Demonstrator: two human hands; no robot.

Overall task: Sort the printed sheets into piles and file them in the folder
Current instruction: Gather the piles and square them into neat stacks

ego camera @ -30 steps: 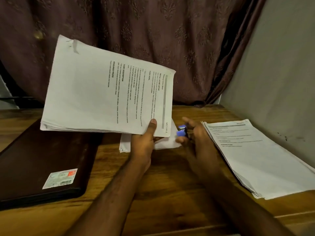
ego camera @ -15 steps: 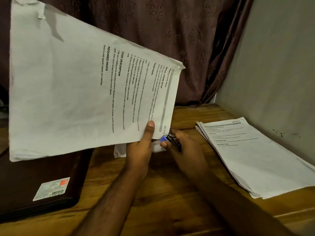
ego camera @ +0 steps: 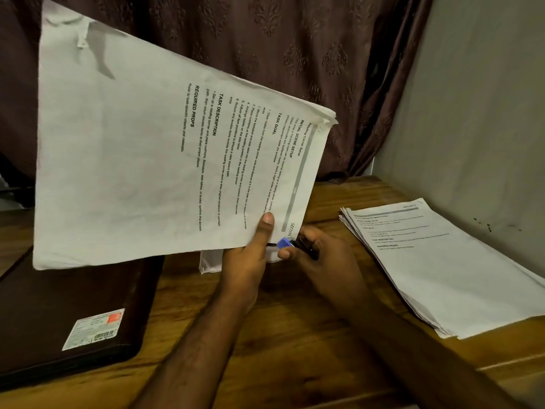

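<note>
Two hands, one raised stack of printed sheets, several loose piles.

Left hand: thumb flat on the printed face near the lower corner, other fingers hidden behind the paper; pinching the raised stack at that corner, held up off the surface and tilted, text running sideways.

Right hand: fingers curled round a small stapler, blue end pointing at the pinched corner, just beside the left thumb. Whether its mouth already bites the paper: cannot tell.

Second pile of sheets: lying flat on the wooden surface, well apart to the right of the right hand's fingers.

Third small pile: partly hidden beneath the raised stack, just beyond the left hand.

Dark folder: closed, labelled with a sticker, lying to the left of the left hand, under the stack's drooping edge.

Handling, judged: stack light but floppy, far edge sagging away from the grip; top corner dog-eared, so easily creased or torn. Sheets likely to slide out of line if pinched loosely. Best hold: firm pinch at the corner nearest the stapler, edges squared first. Step in hand, seemingly: fastening this stack before filing.
</note>
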